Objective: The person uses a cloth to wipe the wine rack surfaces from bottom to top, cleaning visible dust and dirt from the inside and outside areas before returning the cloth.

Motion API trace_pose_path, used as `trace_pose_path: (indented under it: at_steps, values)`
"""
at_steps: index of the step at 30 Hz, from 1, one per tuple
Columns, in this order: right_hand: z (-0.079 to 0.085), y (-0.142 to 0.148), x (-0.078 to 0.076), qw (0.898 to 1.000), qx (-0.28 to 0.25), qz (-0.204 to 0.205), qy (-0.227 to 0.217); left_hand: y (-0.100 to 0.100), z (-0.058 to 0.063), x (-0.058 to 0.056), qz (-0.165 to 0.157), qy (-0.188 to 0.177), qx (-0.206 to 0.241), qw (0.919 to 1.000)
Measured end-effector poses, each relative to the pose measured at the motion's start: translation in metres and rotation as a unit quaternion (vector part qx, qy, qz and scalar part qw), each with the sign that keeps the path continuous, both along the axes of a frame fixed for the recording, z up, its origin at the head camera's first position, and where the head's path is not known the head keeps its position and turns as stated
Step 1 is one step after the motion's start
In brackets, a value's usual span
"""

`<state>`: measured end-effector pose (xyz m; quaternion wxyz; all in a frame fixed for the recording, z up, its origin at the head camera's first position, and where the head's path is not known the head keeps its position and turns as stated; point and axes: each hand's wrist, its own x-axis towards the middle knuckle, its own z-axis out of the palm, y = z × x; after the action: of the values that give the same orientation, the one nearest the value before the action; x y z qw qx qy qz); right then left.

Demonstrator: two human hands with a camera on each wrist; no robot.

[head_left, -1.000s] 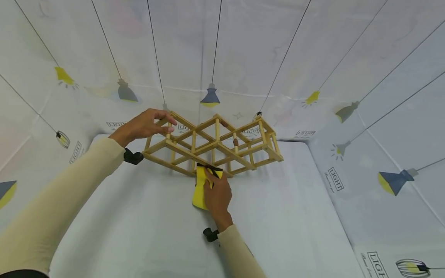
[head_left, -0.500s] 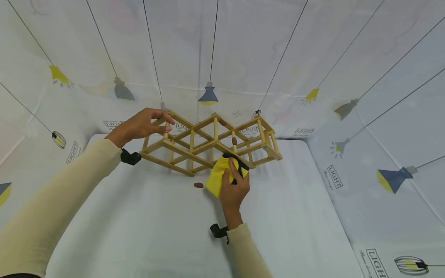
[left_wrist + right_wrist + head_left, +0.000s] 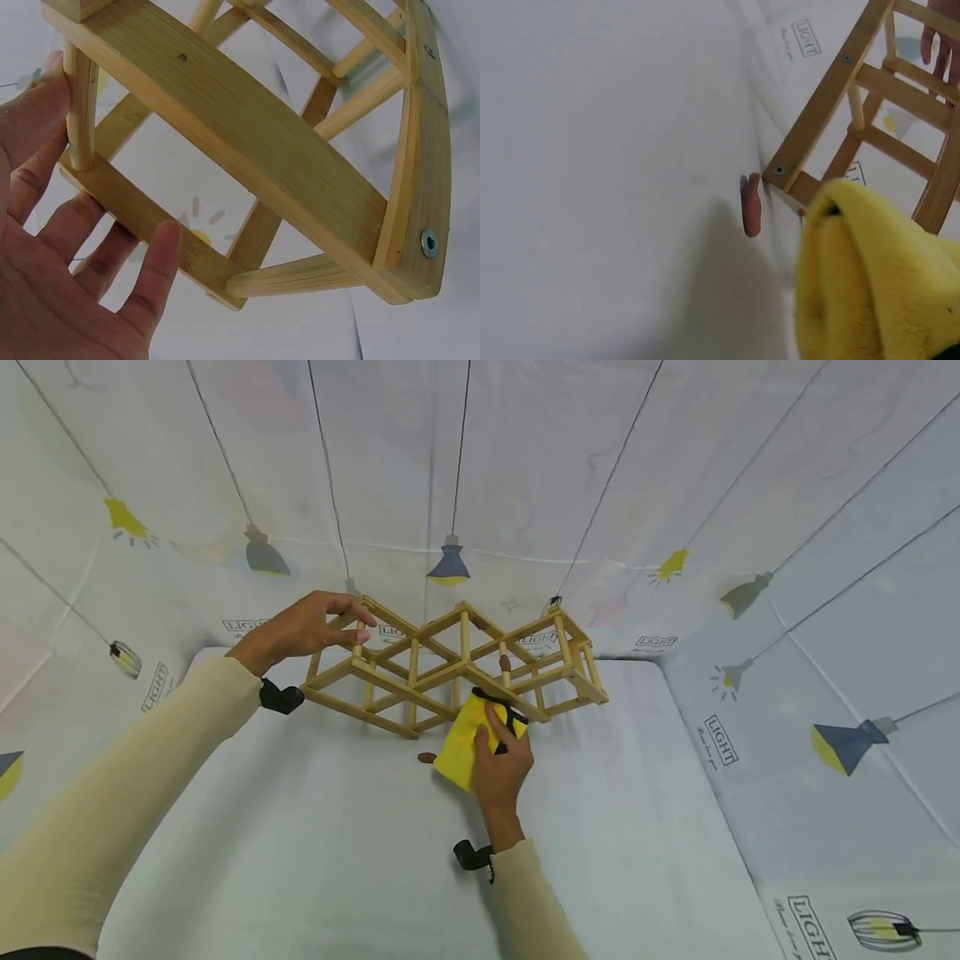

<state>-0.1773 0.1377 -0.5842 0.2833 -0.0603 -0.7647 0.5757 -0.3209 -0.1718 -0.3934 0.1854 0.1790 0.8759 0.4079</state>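
Observation:
A folding lattice rack (image 3: pixel 438 664) of pale wooden slats and dowels stands on the white-covered table. My left hand (image 3: pixel 300 631) grips its left end, thumb and fingers about an upright dowel (image 3: pixel 81 105). My right hand (image 3: pixel 504 768) holds a folded yellow cloth (image 3: pixel 462 743) with black trim against the rack's lower front slat. The plush cloth (image 3: pixel 877 277) hides the fingers in the right wrist view. Just left of the cloth lies a small brown piece (image 3: pixel 427 758); in the right wrist view this piece (image 3: pixel 751 206) has a narrow-necked, pin-like shape.
White sheeting (image 3: pixel 637 827) covers the table. Behind it hangs a backdrop (image 3: pixel 600 510) printed with lamps and the word LIGHT. Another brown spot (image 3: pixel 505 663) shows on a dowel of the rack. Small black devices (image 3: pixel 471 857) sit at both wrists.
My right hand has moved the cloth rightward along the rack's front slat, then slightly back left. The brown piece on the table has come into view. My left hand keeps its grip.

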Motion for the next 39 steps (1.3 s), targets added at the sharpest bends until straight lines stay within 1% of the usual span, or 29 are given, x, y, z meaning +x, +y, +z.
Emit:
trace_pose_path:
  at_steps: [2, 4, 5, 6, 9, 10, 11, 12, 13, 15, 17, 18, 19, 20, 21, 23, 24, 26, 28, 29, 31, 33, 36, 39]
  values:
    - [0.0, 0.001, 0.001, 0.998, 0.015, 0.033, -0.05, -0.001, -0.001, 0.0, 0.0, 0.0, -0.001, 1.0]
    - [0.001, 0.002, 0.003, 0.995, 0.022, 0.055, -0.085, -0.001, -0.001, 0.0, -0.001, 0.001, -0.002, 1.0]
    - [0.001, 0.002, 0.005, 0.994, 0.025, 0.053, -0.09, -0.001, -0.001, 0.0, -0.001, 0.003, -0.002, 1.0]
    - [0.001, 0.002, 0.006, 0.995, 0.02, 0.047, -0.083, -0.001, -0.001, -0.001, -0.002, 0.005, -0.003, 1.0]
    - [0.002, 0.003, 0.005, 1.0, -0.005, 0.007, -0.024, -0.001, -0.001, -0.002, -0.003, 0.009, -0.002, 1.0]
    - [0.002, 0.003, 0.004, 1.0, -0.01, -0.002, -0.008, -0.001, -0.001, -0.002, -0.004, 0.009, -0.001, 1.0]
    - [0.003, 0.003, 0.003, 1.0, -0.01, -0.005, -0.001, -0.001, -0.001, -0.002, -0.003, 0.01, -0.001, 0.9999]
    - [0.003, 0.003, 0.002, 1.0, -0.006, 0.001, -0.004, -0.001, -0.002, -0.002, -0.003, 0.009, -0.001, 0.9999]
    - [0.003, 0.003, 0.001, 1.0, 0.005, 0.012, -0.018, -0.002, -0.002, -0.002, -0.002, 0.009, -0.001, 1.0]
    - [0.004, 0.002, 0.001, 0.997, 0.024, 0.046, -0.061, -0.002, -0.003, -0.001, -0.002, 0.008, 0.001, 1.0]
    - [0.004, 0.003, 0.003, 0.992, 0.037, 0.073, -0.098, -0.002, -0.003, 0.0, -0.003, 0.008, 0.001, 1.0]
    - [0.004, 0.003, 0.004, 0.99, 0.041, 0.079, -0.106, -0.002, -0.003, 0.0, -0.004, 0.008, 0.002, 1.0]
    - [0.003, 0.003, 0.005, 0.99, 0.039, 0.081, -0.104, -0.002, -0.003, 0.0, -0.004, 0.009, 0.002, 0.9999]
    - [0.004, 0.003, 0.006, 0.993, 0.029, 0.076, -0.087, -0.002, -0.004, 0.0, -0.005, 0.01, 0.001, 0.9999]
    - [0.006, 0.003, 0.008, 0.996, 0.018, 0.067, -0.059, -0.001, -0.004, -0.001, -0.006, 0.011, 0.001, 0.9999]
    - [0.012, 0.002, 0.009, 0.999, -0.002, 0.043, 0.014, -0.001, -0.003, -0.001, -0.005, 0.01, -0.002, 0.9999]
    - [0.015, 0.001, 0.009, 0.998, -0.008, 0.031, 0.053, -0.001, -0.003, -0.001, -0.005, 0.01, -0.001, 0.9999]
    - [0.025, 0.0, 0.008, 0.992, -0.016, 0.009, 0.127, -0.001, -0.002, -0.001, -0.003, 0.009, 0.0, 1.0]
    - [0.03, 0.001, 0.007, 0.985, -0.012, -0.011, 0.172, -0.001, -0.001, 0.0, -0.003, 0.006, 0.005, 1.0]
    - [0.032, 0.002, 0.006, 0.983, -0.008, -0.021, 0.184, 0.0, -0.001, 0.0, -0.005, 0.006, 0.008, 0.9999]
    - [0.032, 0.007, 0.003, 0.98, 0.002, -0.038, 0.196, 0.0, -0.001, -0.001, -0.008, 0.009, 0.01, 0.9999]
    - [0.03, 0.015, 0.0, 0.981, 0.016, -0.051, 0.187, 0.001, -0.001, -0.001, -0.01, 0.014, 0.009, 0.9998]
    - [0.022, 0.031, -0.004, 0.987, 0.041, -0.057, 0.145, 0.0, -0.001, -0.002, -0.009, 0.02, 0.001, 0.9998]
    - [0.012, 0.047, -0.004, 0.991, 0.075, -0.069, 0.084, -0.001, 0.0, -0.002, -0.006, 0.018, -0.002, 0.9998]
